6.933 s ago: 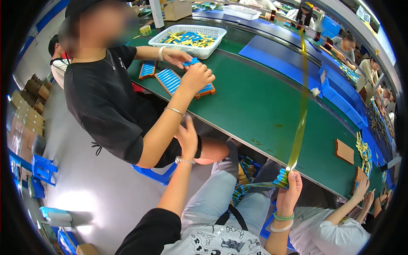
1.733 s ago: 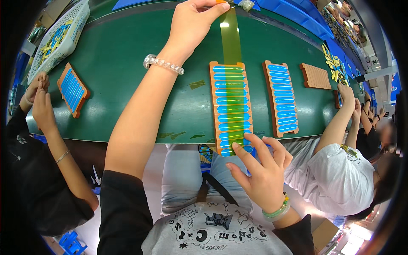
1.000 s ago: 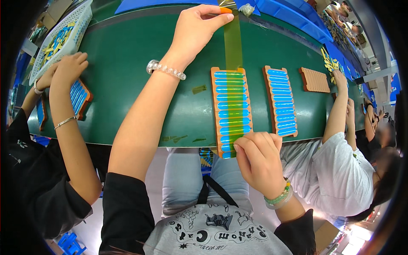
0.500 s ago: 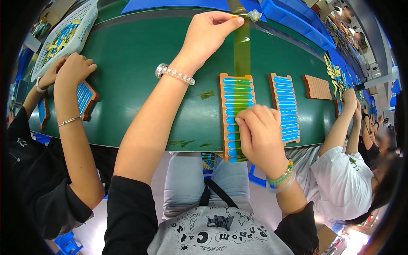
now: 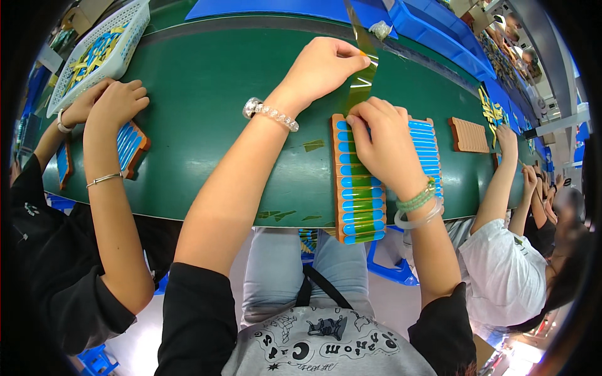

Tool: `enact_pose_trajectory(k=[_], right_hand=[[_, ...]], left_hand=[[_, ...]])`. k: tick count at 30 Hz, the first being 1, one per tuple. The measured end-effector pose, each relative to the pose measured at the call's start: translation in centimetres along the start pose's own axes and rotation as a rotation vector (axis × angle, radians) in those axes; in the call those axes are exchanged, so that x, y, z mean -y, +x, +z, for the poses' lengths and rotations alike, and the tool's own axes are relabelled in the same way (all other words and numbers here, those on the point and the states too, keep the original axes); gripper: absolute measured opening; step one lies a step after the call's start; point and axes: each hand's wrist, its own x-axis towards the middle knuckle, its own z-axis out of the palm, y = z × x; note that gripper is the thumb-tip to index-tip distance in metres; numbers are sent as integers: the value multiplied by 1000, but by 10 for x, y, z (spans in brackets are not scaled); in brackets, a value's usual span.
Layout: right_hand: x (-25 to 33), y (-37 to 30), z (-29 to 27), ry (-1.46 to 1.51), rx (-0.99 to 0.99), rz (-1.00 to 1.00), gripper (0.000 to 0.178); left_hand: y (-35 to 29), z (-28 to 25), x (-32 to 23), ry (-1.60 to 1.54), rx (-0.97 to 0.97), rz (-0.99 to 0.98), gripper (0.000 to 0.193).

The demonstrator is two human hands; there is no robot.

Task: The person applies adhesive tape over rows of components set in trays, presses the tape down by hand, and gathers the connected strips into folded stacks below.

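A strip of clear yellow adhesive tape (image 5: 362, 88) runs down over a brown grooved tray (image 5: 339, 194) filled with blue pieces. My left hand (image 5: 326, 67) is closed, pinching the tape's raised length beyond the tray; a small orange bit shows at its fingertips, too small to name. My right hand (image 5: 390, 141) has curled fingers, thumb and fingertips on the tape at the tray's far end, hiding part of it. The tape lies along the blue pieces toward the near end, which overhangs the table edge. To the right, a second filled tray (image 5: 426, 141) is partly behind my right hand.
Tape scraps (image 5: 313, 145) lie left of the tray on the green table (image 5: 207, 113). A crumpled clear wad (image 5: 380, 29) and blue bin (image 5: 442, 41) are at the back. An unfilled grooved tray (image 5: 469, 135) sits right. Co-workers flank me; a white basket (image 5: 128, 59) stands far left.
My right hand has slid along the tape from the tray's middle to its far end. My left hand has come slightly nearer, and the tape now bends and twists. The tray has shifted slightly right.
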Motion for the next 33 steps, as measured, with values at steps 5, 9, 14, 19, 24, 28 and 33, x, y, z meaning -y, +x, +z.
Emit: enact_pose_trajectory(k=[5,9,14,19,24,28,33], right_hand=[[-8,-6,-7,80,26,27,8],[-22,-11,-23,73,-40,200,14],[5,-8,-36,1056,105,586,28],[16,-6,-88,1366,70,610,20],[28,-16,-127,1493,-26,542,17],[44,-43,-128,1521,-16,526,18],[72,-129,-117,1535,-60,593,16]], left_hand=[[-2,-6,1,-4,14,-14,31],[-4,-4,-13,-199,-60,78,29],[-16,-4,-41,-453,-182,235,26],[-13,-1,-54,-8,-208,216,38],[-93,70,-20,747,-137,673,30],[-126,72,-5,617,66,430,48],[-124,-4,11,1263,-20,234,56]])
